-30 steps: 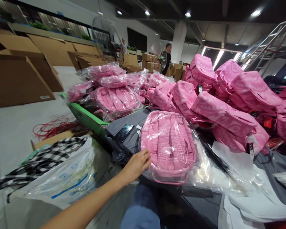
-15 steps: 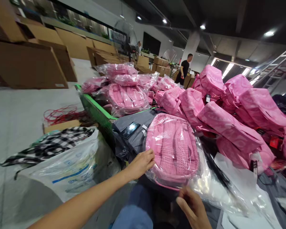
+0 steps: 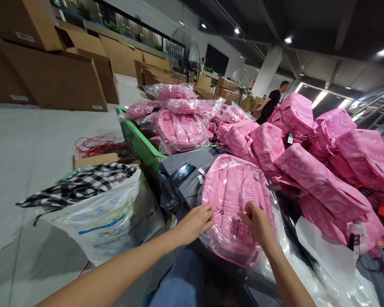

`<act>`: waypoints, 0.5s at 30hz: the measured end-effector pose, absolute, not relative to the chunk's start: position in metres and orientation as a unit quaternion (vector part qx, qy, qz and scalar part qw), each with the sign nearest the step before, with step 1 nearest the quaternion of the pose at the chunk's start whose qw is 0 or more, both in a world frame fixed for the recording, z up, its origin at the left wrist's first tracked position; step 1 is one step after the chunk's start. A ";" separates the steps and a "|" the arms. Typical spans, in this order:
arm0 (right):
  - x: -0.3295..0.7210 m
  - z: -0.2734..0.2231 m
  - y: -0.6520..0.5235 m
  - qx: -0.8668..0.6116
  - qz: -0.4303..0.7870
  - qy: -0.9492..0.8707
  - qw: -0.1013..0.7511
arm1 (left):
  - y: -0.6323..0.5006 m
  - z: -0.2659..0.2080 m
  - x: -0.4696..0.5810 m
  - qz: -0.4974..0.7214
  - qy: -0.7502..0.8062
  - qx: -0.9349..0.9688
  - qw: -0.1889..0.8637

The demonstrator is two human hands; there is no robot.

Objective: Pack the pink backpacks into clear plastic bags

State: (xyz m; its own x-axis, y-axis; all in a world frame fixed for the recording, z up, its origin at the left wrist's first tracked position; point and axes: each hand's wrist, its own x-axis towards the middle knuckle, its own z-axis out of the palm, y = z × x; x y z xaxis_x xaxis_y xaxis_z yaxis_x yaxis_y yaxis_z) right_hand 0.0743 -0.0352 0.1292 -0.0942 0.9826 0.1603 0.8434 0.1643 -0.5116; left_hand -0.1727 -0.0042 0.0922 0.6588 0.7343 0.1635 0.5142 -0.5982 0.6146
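A pink backpack (image 3: 233, 187) in a clear plastic bag (image 3: 208, 236) lies in front of me, its shoulder straps facing up. My left hand (image 3: 198, 221) is closed at the left edge of this bag, fingertips pinching the plastic. Over the lower right part of the backpack is my right hand (image 3: 257, 224), its fingers curled together; what they hold, if anything, is hidden. Dark grey fabric (image 3: 192, 160) lies under and beyond the backpack, with a phone (image 3: 181, 174) on it.
Bagged pink backpacks (image 3: 182, 130) are piled beyond a green-edged board (image 3: 141, 136). Unbagged pink backpacks (image 3: 320, 179) heap up at right, near clear plastic sheets (image 3: 323, 247). At left stand a white sack (image 3: 105, 230) with checkered cloth and cardboard boxes (image 3: 57, 81). A person (image 3: 270, 104) in black is behind.
My right hand has moved up from below the backpack's bottom edge to over its lower right part. My left hand stays at the left edge. The view has shifted slightly.
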 end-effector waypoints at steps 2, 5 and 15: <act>0.063 0.129 -0.049 -0.598 0.140 -0.763 0.202 | -0.003 0.093 -0.173 0.200 0.357 0.871 0.274; 0.032 0.120 -0.058 -0.602 0.113 -0.787 0.070 | -0.005 0.095 -0.171 0.192 0.360 0.869 0.279; 0.067 0.100 -0.121 -0.559 -0.075 -0.740 0.367 | 0.045 0.119 -0.184 0.215 0.388 0.806 0.391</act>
State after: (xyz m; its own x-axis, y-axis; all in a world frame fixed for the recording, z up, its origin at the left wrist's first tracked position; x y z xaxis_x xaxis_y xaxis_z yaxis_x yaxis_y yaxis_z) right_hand 0.0674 -0.1210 0.0997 -0.1050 0.7720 0.6268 0.8817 0.3638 -0.3005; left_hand -0.1835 0.0445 0.1191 0.6059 0.7944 0.0430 0.4577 -0.3923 0.7979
